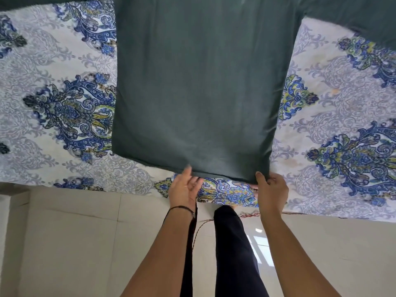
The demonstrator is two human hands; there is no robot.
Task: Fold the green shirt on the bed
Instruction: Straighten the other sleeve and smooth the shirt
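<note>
My dark green, soft matte shirt lies flat and smooth at the near edge of the white, blue-paisley-sheeted bed. My right hand pinches the shirt's near-right hem corner. My left hand is open, fingertips at the hem. I judge that the first fold is only starting, and next my left hand must grip the hem too.

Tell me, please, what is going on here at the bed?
A person stands before the green shirt, which lies spread flat on the patterned sheet. The right hand pinches the shirt's near hem corner. The left hand, open and blurred, is at the hem beside it. No fold shows yet.
</note>
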